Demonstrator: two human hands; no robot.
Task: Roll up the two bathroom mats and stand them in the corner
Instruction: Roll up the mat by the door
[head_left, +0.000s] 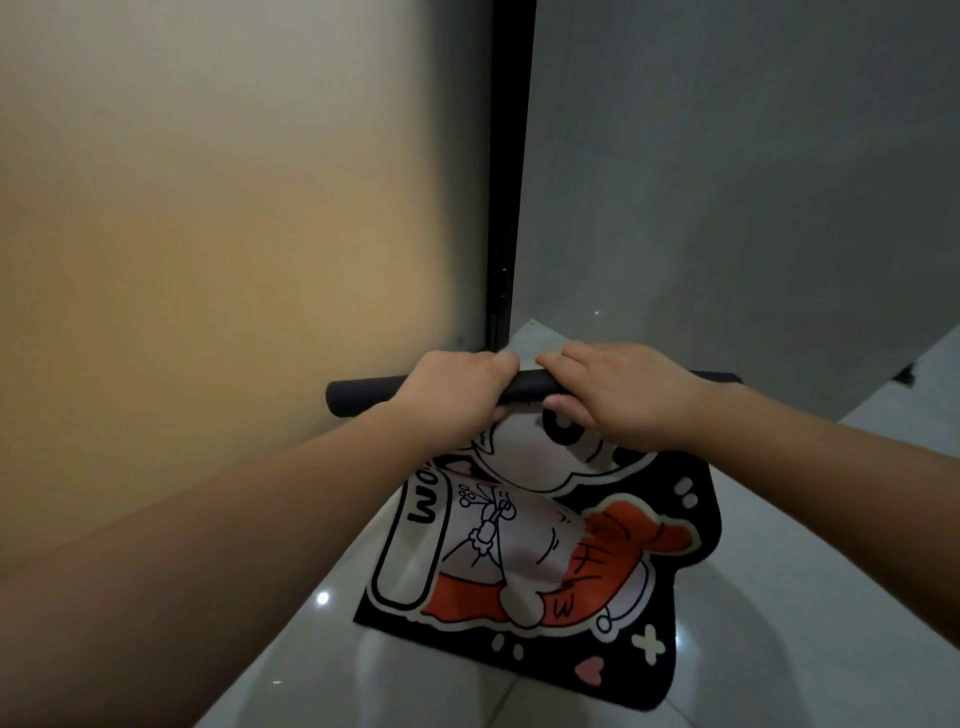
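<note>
A black bathroom mat (545, 551) with a cartoon print in white and orange lies on the glossy tile floor. Its far end is rolled into a thin black tube (358, 396) that runs left to right. My left hand (457, 389) grips the roll near its middle, fingers curled over the top. My right hand (618, 395) holds the roll just beside it, fingers over the top and thumb underneath. The unrolled part slopes down toward me, slightly rumpled. Only this one mat is in view.
A frosted glass panel (234, 234) with a black frame (509, 208) stands at the left. A grey tiled wall (753, 182) meets it behind the roll, forming a corner (535, 332). Pale floor tiles (831, 597) spread to the right and front.
</note>
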